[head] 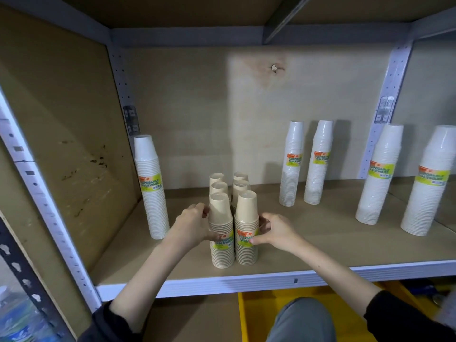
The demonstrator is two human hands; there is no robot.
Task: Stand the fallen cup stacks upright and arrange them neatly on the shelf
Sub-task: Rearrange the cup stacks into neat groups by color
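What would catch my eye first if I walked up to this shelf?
The cluster of beige cup stacks in the middle of the shelf, gripped on either side by the left hand and right hand. Then the taller white cup stacks standing apart, one far left, four to the right.

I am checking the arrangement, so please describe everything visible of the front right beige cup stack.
The front right beige cup stack is tan, paper-looking cups nested upside down, with a yellow-green and orange label. It stands upright near the front edge of the shelf, touching the front left beige stack, with more beige stacks behind. The right hand holds it, thumb on the label.
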